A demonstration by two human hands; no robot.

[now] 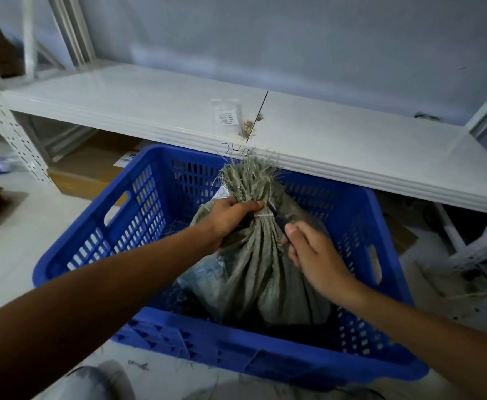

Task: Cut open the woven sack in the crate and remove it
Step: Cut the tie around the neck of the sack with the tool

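A grey-green woven sack [261, 272] stands upright inside a blue slotted plastic crate [155, 197]. Its neck is gathered and bound by a white tie [264, 216], with a frayed tuft above. My left hand [230, 216] grips the sack's neck just below the tuft. My right hand [313, 252] holds a dark-handled cutting tool [277, 217] whose tip touches the neck at the tie. The tool's blade is mostly hidden by the fabric.
A white metal shelf [352, 145] runs just behind the crate, with a small clear labelled packet [227, 116] and fibre crumbs on it. Cardboard boxes [92, 168] lie under the shelf at left. Shelf parts and loose fibres lie on the floor at right.
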